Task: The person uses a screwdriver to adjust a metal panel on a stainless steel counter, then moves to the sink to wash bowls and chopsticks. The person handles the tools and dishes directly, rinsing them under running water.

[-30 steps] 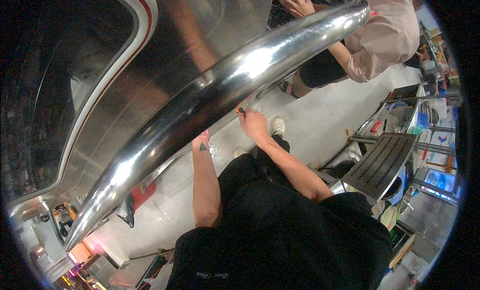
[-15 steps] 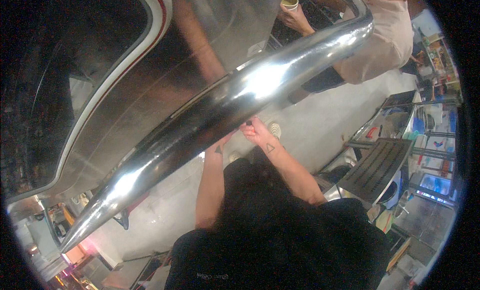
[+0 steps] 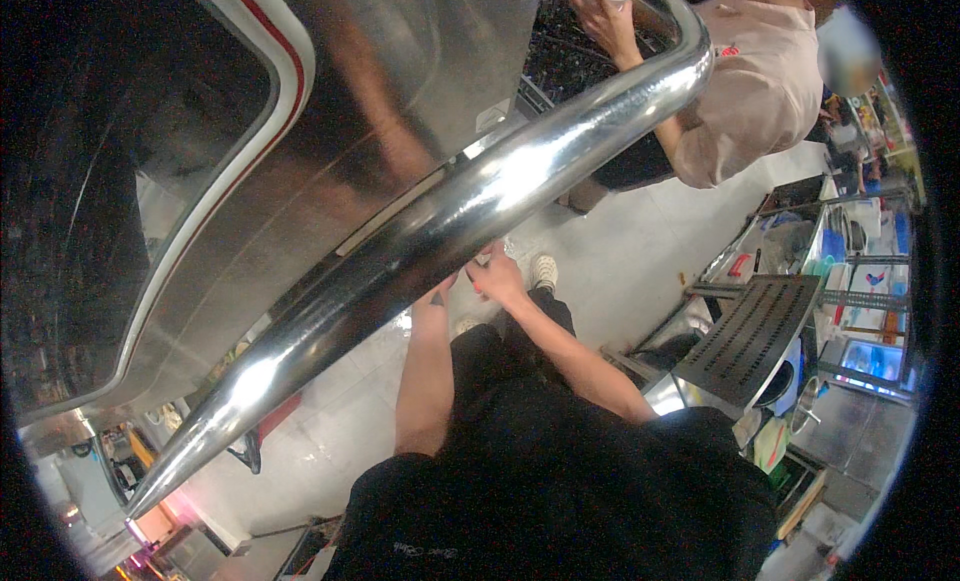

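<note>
A thick polished metal bar (image 3: 430, 216) runs slantwise across the view, between me and much of my hands. Just past its lower edge, my right hand (image 3: 497, 275) is closed, fingers curled together; what they hold, if anything, I cannot make out. Close beside it, my left hand (image 3: 438, 292) shows only its wrist and heel, its fingers hidden by the bar. Both forearms reach forward in front of my dark clothes (image 3: 540, 471).
A large steel panel with a white-and-red edge strip (image 3: 290, 56) fills the upper left. At upper right a person in a pale shirt (image 3: 755, 76) has their hands (image 3: 610, 26) raised at a counter. A dark perforated panel (image 3: 750, 336) and shelving stand at right.
The bar and panel have shifted slightly left in view. My right hand has turned and moved a little left. The other person's hands, earlier around a cup, have moved up.
</note>
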Motion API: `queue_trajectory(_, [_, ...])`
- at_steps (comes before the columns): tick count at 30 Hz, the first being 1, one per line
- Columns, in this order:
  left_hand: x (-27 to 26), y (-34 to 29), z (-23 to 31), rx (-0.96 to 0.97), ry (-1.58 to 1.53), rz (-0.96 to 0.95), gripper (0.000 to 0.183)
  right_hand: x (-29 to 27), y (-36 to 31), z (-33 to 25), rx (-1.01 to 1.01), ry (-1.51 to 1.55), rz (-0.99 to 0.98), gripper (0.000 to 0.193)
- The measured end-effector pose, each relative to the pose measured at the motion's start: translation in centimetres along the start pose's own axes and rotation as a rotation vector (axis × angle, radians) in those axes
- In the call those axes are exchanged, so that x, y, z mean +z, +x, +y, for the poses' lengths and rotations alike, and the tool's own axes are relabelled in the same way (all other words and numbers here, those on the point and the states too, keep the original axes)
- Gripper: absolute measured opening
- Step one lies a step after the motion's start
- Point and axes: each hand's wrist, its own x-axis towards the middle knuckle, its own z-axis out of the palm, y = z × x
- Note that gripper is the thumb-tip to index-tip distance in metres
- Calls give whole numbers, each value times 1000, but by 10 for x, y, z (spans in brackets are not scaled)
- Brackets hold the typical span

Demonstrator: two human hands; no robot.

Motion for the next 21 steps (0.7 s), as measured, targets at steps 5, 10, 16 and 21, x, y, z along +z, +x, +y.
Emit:
queue_trajectory(5, [0,23,-8,-8,78,118,24,14,-10,7,-320,-580,220,27])
queue_trajectory(10, [22,4,3,-20,9,13,31,23,13,14,333,203,-95,29])
queue_trajectory(16, [35,-30,14,-38,-34,-147,31,6,-4,1,434,800,-278,40])
queue_trajectory(21, [5,24,-13,158,398,41,30,1,-18,8,-392,-531,120,50])
